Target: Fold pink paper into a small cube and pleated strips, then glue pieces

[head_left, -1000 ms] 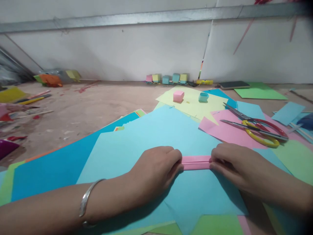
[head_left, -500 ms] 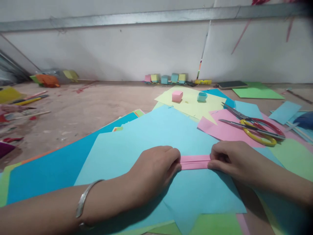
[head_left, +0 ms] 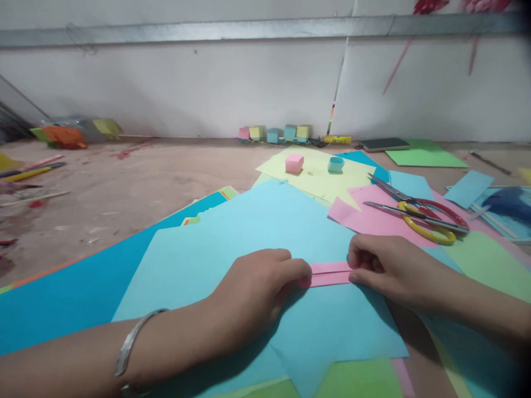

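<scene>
A narrow folded strip of pink paper point(head_left: 331, 274) stretches between my two hands, a crease line running along its length. My left hand point(head_left: 265, 293), below a silver bangle on the wrist, is closed on the strip's left end. At the right end, the thumb and curled fingers of my right hand point(head_left: 379, 268) pinch it. Both ends of the strip are hidden by the fingers. Beneath lies a light blue sheet of paper point(head_left: 232, 237), on top of other coloured sheets.
Scissors point(head_left: 423, 213) with red and yellow handles lie on pink paper at the right. Beyond, a pink paper box point(head_left: 294, 163) and a blue one point(head_left: 336, 164) sit on a pale yellow sheet point(head_left: 274, 160). Small paper cubes point(head_left: 272, 135) and a dark phone point(head_left: 385, 144) are by the wall.
My left hand has shifted slightly right along the strip, so less pink shows between the hands. The whole view has turned a little to the right.
</scene>
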`<state>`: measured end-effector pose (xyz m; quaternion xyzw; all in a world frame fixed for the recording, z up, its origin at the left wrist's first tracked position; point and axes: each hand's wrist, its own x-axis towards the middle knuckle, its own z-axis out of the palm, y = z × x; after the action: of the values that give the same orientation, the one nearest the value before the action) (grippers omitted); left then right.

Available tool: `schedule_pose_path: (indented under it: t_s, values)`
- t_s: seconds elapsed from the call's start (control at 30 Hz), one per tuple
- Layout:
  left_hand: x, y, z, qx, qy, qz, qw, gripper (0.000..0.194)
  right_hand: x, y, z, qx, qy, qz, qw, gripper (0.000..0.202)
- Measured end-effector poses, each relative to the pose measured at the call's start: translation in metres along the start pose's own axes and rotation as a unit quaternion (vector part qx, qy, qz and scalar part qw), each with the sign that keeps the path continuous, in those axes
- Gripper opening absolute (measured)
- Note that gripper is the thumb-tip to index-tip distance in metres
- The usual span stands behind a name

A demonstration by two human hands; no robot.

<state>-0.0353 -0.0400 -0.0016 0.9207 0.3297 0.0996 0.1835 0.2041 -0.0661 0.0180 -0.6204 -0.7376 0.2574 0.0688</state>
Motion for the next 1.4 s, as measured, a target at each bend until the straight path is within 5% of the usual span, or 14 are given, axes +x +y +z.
schedule_pose_path:
  t_s: [0.17,0.3,0.43,0.5,0.63,0.9,1.23,1.4]
  values:
    - [-0.002,-0.003,-0.002,0.087,0.016,0.08,0.993,0.032,-0.004,-0.002,0.003,-0.05,0.02,-0.021,0.998,0.011]
    - [-0.001,0.002,-0.005,0.175,0.044,0.141,0.973,0.025,-0.01,0.0,0.01,-0.164,0.105,-0.105,0.975,0.015]
    - [0.002,0.004,0.001,0.192,0.03,0.195,0.961,0.02,-0.019,-0.008,0.026,-0.296,0.245,-0.307,0.871,0.021]
    - [0.002,0.003,0.003,0.181,0.01,0.197,0.964,0.016,-0.026,-0.015,0.035,-0.346,0.26,-0.358,0.827,0.02]
    - [0.001,0.002,0.002,0.171,-0.009,0.199,0.965,0.022,-0.042,-0.025,0.047,-0.421,0.225,-0.31,0.822,0.021]
    - [0.002,0.002,-0.002,0.165,-0.005,0.19,0.968,0.024,-0.058,-0.017,0.042,-0.449,0.181,-0.174,0.858,0.009]
    - [0.005,0.007,-0.002,0.177,-0.06,0.165,0.968,0.045,-0.051,-0.023,0.042,-0.468,0.192,-0.205,0.838,0.009]
    - [0.004,0.012,-0.003,0.209,-0.017,0.165,0.964,0.025,-0.051,-0.021,0.044,-0.49,0.187,-0.21,0.825,0.01]
